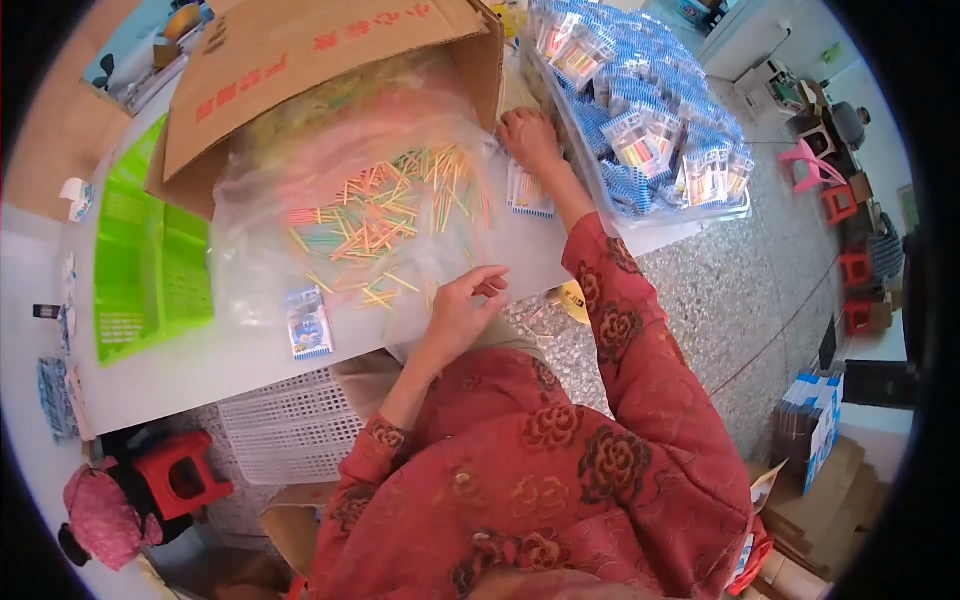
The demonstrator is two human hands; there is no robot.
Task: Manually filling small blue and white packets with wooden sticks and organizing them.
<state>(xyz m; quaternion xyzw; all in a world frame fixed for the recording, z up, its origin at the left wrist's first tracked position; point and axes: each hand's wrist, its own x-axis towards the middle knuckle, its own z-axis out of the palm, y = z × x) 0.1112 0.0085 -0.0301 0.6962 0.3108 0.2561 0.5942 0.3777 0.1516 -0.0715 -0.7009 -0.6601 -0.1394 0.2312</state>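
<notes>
1. Nearest the camera, the person's red flowered sleeves rise from the lower edge. The left hand (465,305) sits at the near edge of the white table (200,365), fingers curled together, thumb meeting fingertips as if pinching something slim; what it grips cannot be made out.
2. Just beyond that hand lies a clear plastic sheet (250,230) carrying a loose heap of coloured sticks (380,215) in orange, yellow, green and pink. The heap looks large and unsorted, so in judgement much of the work remains.
3. One small packet (308,322) with blue print lies on the table left of the left hand, apart from the heap.
4. The right hand (528,135) reaches further out, palm down with knuckles bent, resting at the far right edge of the stick heap. Whether it grips any stick cannot be told. A second flat packet (530,190) lies just under its wrist.
5. To the right of that hand stands a clear tray (600,195) piled high with filled packets (650,110), which reads as finished output, already considerable.
6. Furthest off, an open cardboard box (300,70) lies behind the sheet, and a green basket (150,260) rests at the left.
</notes>
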